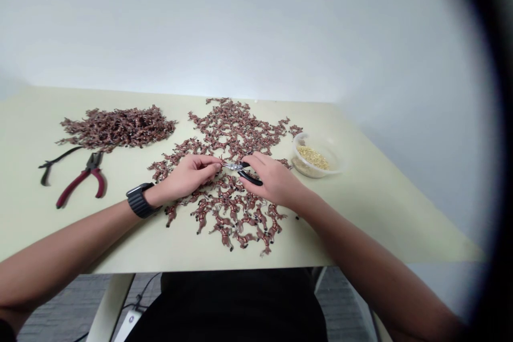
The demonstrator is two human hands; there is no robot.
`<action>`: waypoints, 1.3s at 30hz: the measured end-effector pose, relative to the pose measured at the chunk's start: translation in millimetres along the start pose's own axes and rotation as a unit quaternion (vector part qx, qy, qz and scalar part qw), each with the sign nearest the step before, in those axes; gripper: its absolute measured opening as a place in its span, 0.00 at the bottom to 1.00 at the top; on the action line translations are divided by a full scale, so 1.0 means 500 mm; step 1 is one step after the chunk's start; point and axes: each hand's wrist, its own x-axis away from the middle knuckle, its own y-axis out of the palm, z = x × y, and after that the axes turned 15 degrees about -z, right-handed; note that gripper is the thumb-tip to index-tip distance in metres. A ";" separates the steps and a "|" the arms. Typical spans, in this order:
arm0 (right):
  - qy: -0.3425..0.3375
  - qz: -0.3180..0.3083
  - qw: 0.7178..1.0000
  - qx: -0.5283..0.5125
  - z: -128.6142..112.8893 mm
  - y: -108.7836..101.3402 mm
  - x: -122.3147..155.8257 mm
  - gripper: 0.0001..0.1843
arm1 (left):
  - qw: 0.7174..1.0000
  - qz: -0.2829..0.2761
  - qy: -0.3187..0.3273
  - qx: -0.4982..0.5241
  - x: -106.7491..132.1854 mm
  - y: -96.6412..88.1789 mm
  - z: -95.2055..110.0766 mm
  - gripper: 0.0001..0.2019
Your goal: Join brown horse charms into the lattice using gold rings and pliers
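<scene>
My right hand [273, 177] is closed round small black-handled pliers [245, 170] whose silver tip points left. My left hand [188, 173], with a black watch on its wrist, pinches something small at the pliers' tip; I cannot make out what it is. Both hands hover over a spread of several small brown horse-shaped charms [232, 139] lying flat on the pale table [360, 208].
A heaped pile of the same brown charms [116, 127] lies at the back left. Red-handled pliers [84, 179] and a black-handled tool [54, 163] rest left of my hands. A clear plastic bowl [315, 156] of small gold pieces stands to the right.
</scene>
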 end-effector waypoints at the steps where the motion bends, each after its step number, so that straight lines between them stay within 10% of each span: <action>1: 0.000 -0.001 1.000 0.000 0.000 0.000 0.000 0.18 | 1.000 -0.001 0.002 -0.001 0.001 0.000 0.001 0.18; 39: 0.004 -0.024 1.000 0.014 -0.005 -0.007 0.000 0.18 | 1.000 -0.023 -0.012 0.005 0.004 0.001 0.003 0.18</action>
